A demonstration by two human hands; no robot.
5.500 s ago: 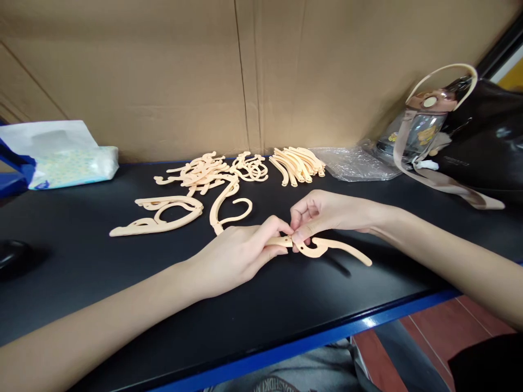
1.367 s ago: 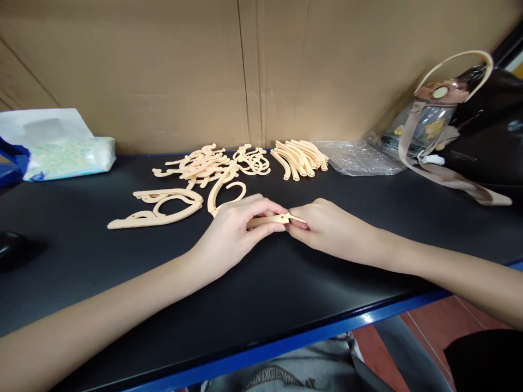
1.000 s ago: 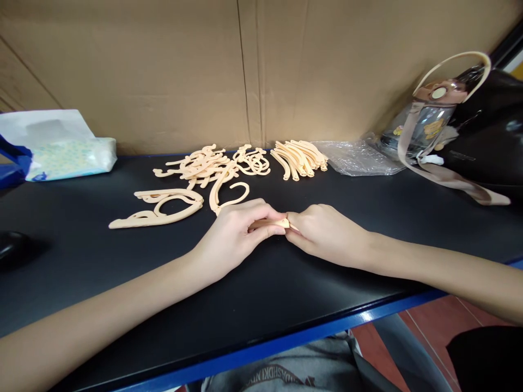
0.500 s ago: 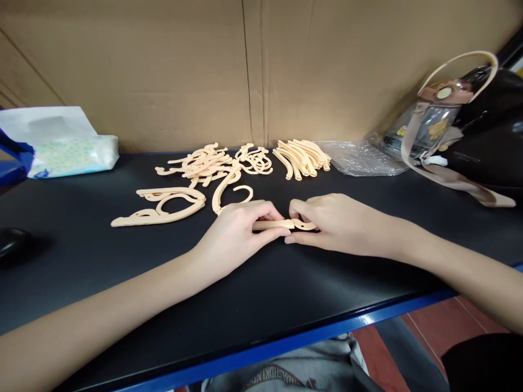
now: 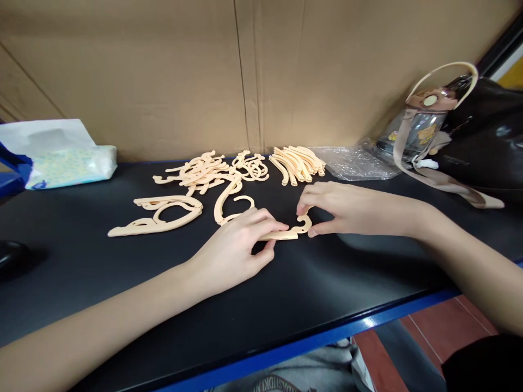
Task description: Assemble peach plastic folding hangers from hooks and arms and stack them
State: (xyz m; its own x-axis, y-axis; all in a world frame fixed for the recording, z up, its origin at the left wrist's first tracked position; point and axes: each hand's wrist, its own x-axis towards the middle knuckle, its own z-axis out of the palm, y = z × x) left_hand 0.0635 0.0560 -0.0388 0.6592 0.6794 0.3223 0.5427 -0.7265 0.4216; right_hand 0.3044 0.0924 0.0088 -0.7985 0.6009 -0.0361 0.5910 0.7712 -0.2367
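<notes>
My left hand (image 5: 237,245) is closed on a cream plastic hanger arm (image 5: 284,236), which lies low over the desk. At its right end sits a small hooked hanger piece (image 5: 304,224), touching the arm; I cannot tell whether they are joined. My right hand (image 5: 347,209) pinches that hooked piece between thumb and fingers. Just beyond my left hand lies a curved hanger part with a hook (image 5: 223,201), partly hidden by my fingers. Further left rests a folded hanger (image 5: 183,218), its two arms pointing left.
Towards the cardboard wall (image 5: 163,76) lie a loose heap of cream hanger parts (image 5: 204,171), several hooks (image 5: 255,167) and a stack of hanger arms (image 5: 298,163). A clear plastic bag (image 5: 355,161), strapped bottle (image 5: 425,125) and black bag (image 5: 486,141) are right; a tissue pack (image 5: 71,166) and mouse (image 5: 12,257), left.
My right hand has shifted up and slightly right, and the hooked piece now turns upward from the arm's end. My left thumb has moved back from the arm's tip. The view has tilted slightly.
</notes>
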